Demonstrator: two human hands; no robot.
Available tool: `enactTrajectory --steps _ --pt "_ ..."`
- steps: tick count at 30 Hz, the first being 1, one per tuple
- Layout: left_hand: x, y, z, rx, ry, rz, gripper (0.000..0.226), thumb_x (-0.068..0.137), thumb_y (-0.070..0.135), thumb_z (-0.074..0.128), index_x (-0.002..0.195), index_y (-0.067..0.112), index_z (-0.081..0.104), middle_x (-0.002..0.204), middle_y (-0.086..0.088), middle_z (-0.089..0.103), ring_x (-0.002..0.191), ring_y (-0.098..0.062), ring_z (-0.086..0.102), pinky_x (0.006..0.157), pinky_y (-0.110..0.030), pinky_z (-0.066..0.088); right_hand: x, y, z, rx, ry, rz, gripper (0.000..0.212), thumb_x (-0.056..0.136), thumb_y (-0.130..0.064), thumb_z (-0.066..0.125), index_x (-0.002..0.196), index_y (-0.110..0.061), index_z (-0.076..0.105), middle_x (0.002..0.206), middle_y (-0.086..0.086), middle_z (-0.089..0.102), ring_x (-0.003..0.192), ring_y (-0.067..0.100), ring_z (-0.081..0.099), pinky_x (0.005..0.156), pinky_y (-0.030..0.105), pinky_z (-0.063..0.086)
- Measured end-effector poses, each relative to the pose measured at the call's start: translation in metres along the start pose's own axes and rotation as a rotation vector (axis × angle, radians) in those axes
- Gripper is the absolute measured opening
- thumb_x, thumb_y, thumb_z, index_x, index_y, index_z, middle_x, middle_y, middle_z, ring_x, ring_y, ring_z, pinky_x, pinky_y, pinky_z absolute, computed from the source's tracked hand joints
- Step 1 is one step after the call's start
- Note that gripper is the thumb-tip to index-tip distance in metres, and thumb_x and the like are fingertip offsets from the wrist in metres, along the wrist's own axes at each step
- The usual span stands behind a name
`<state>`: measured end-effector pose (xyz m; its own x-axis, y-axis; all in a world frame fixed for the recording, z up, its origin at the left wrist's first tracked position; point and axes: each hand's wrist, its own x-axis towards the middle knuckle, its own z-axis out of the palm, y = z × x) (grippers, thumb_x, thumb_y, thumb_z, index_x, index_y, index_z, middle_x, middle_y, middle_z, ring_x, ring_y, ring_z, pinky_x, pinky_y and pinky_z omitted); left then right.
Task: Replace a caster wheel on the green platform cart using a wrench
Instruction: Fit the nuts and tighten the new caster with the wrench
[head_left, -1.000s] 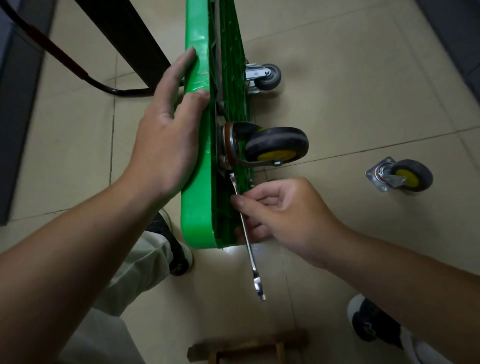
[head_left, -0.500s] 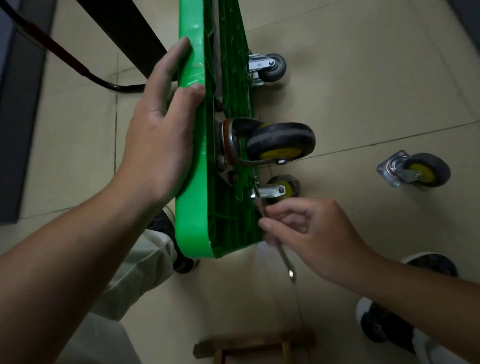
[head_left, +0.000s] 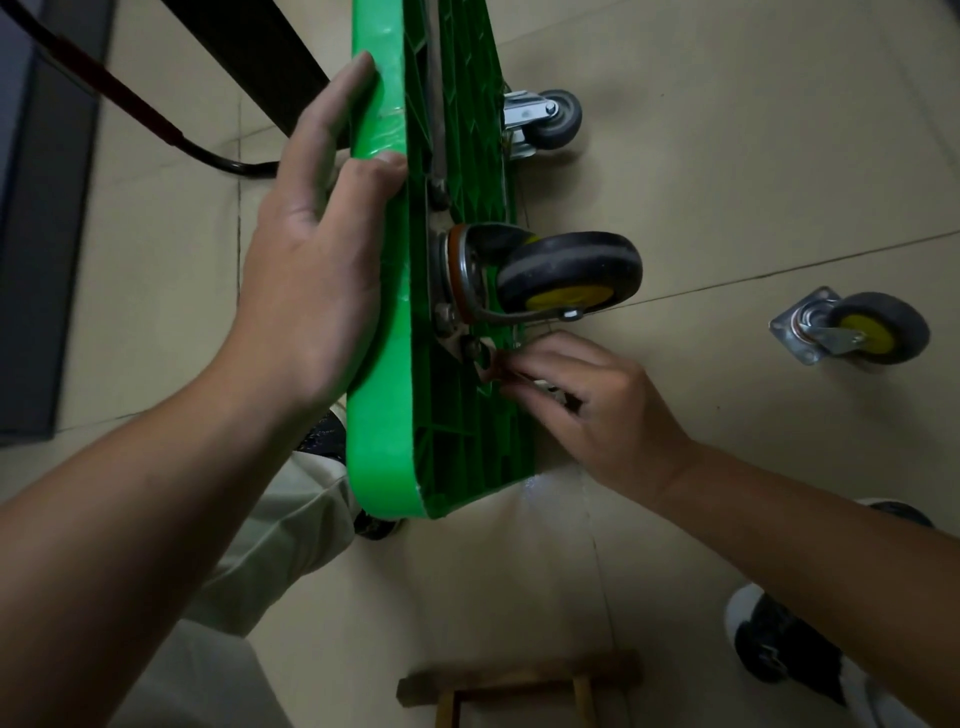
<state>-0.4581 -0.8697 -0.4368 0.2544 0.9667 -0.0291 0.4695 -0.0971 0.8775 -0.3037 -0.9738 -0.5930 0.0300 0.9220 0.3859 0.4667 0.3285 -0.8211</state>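
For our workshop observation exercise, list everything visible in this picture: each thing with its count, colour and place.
green platform cart: one, green, tipped on edge, centre
large caster: one, black, yellow hub, bolted mid-cart
small caster: one, grey, cart's far end
loose caster: one, dark grey, yellow hub, floor at right
wrench: one, metal, mostly hidden, by large caster's plate
wooden frame: one, brown, bottom edge
tube: one, black and dark red, upper left
floor: beige tiles
shoes: two, black-white, near cart's end and lower right
left hand: flat against cart's deck
right hand: pinches wrench
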Motion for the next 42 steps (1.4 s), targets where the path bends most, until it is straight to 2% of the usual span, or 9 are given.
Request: enactTrajectory --steps 3,7,9,12,17,26,34,38,42 --pt "0.0 0.0 0.001 -0.011 -0.006 0.015 0.056 0.101 0.036 0.047 0.155 0.045 0.041 0.124 0.026 0.056 0.097 0.007 0.067 0.083 -0.032 0.06 0.001 0.006 0.006 -0.021 0.015 -0.04 0.019 0.09 0.0 0.074 0.108 0.005 0.074 0.099 0.015 0.07 0.089 0.025 0.069 0.085 0.024 0.054" --pt "0.0 0.004 0.005 0.001 0.008 0.065 0.061 0.098 0.035 0.047 0.157 0.021 0.036 0.141 0.013 0.052 0.134 -0.01 0.056 0.113 -0.044 0.048 0.003 0.011 0.017 -0.01 0.087 -0.008 0.019 0.088 0.001 0.076 0.107 0.005 0.075 0.099 0.018 0.072 0.092 0.029 0.07 0.085 0.034 0.057" --pt "0.001 0.005 0.007 -0.009 0.011 0.057 0.063 0.097 0.035 0.047 0.157 0.019 0.035 0.148 0.006 0.051 0.139 -0.014 0.052 0.116 -0.045 0.043 0.005 0.011 0.021 0.023 0.114 -0.018 0.02 0.087 0.001 0.076 0.107 0.004 0.075 0.101 0.018 0.072 0.096 0.026 0.069 0.09 0.026 0.055" --pt "0.0 0.003 0.006 0.011 0.001 0.056 0.058 0.102 0.032 0.046 0.157 0.018 0.037 0.151 0.002 0.05 0.14 -0.015 0.051 0.117 -0.047 0.043 0.007 0.01 0.024 0.038 0.129 -0.026 0.022 0.087 0.0 0.077 0.108 0.004 0.075 0.103 0.017 0.072 0.099 0.021 0.067 0.093 0.017 0.05" --pt "0.002 -0.002 0.005 0.009 0.016 0.04 0.049 0.109 0.025 0.046 0.157 0.018 0.039 0.151 0.0 0.051 0.139 -0.016 0.053 0.115 -0.049 0.045 0.004 0.014 0.019 0.069 0.089 0.011 0.022 0.087 0.003 0.077 0.109 0.005 0.075 0.104 0.017 0.072 0.099 0.025 0.069 0.093 0.027 0.054" --pt "0.003 -0.002 0.006 -0.02 0.039 -0.002 0.047 0.11 0.023 0.047 0.156 0.021 0.04 0.149 0.003 0.053 0.136 -0.013 0.055 0.114 -0.048 0.046 0.003 0.007 0.02 0.105 0.07 0.04 0.014 0.088 -0.001 0.076 0.101 0.003 0.075 0.098 0.012 0.072 0.094 0.017 0.068 0.088 0.018 0.051" --pt "0.004 -0.002 0.006 -0.001 0.011 0.023 0.05 0.11 0.024 0.047 0.158 0.019 0.036 0.152 0.002 0.049 0.14 -0.015 0.051 0.116 -0.046 0.044 -0.006 -0.008 0.022 0.198 0.08 0.163 0.013 0.091 -0.005 0.073 0.102 0.002 0.075 0.098 0.007 0.072 0.094 0.014 0.068 0.085 0.025 0.055" --pt "0.004 0.003 0.006 -0.049 0.018 0.0 0.05 0.109 0.019 0.049 0.158 0.02 0.036 0.15 0.003 0.05 0.138 -0.013 0.053 0.115 -0.045 0.046 -0.008 -0.018 0.023 0.26 0.067 0.246 0.015 0.093 -0.006 0.071 0.107 -0.007 0.076 0.1 -0.01 0.068 0.099 -0.005 0.064 0.088 0.013 0.047" --pt "0.001 0.006 0.006 -0.055 0.008 -0.005 0.049 0.109 0.019 0.049 0.157 0.02 0.037 0.148 0.006 0.051 0.139 -0.014 0.052 0.116 -0.045 0.045 -0.009 -0.024 0.023 0.288 0.072 0.318 0.012 0.093 -0.012 0.069 0.102 -0.008 0.076 0.096 -0.008 0.07 0.094 -0.002 0.066 0.084 0.015 0.049"
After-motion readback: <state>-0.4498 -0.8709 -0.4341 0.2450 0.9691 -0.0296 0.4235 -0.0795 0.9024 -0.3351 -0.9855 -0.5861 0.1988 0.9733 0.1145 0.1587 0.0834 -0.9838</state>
